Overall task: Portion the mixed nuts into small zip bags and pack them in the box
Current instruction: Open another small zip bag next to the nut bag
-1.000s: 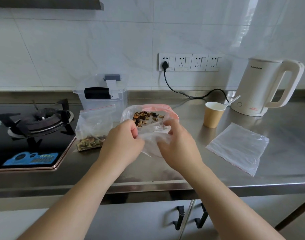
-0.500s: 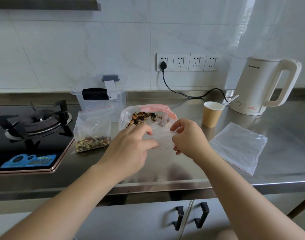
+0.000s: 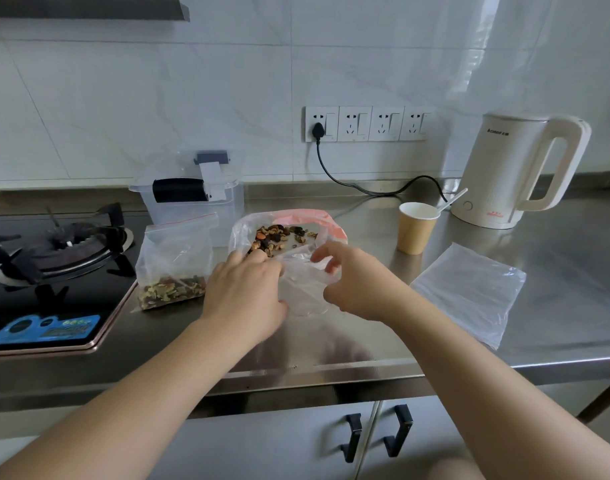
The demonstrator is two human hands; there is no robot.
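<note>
Left hand [image 3: 246,292] and right hand [image 3: 352,282] both on small zip bag [image 3: 307,289], apparently pinching film; grip partly hidden. Nuts [image 3: 279,237] at 12 o'clock. Limp, slippery, light; best taken at seal edge.

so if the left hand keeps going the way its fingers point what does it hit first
Most likely the mixed nuts in the open big bag; the left hand points forward into its mouth. Past that stands the clear box, though depth is unclear.

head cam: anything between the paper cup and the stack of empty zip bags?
Nothing: bare steel countertop between the paper cup and the empty zip bags, per the head view.
</note>
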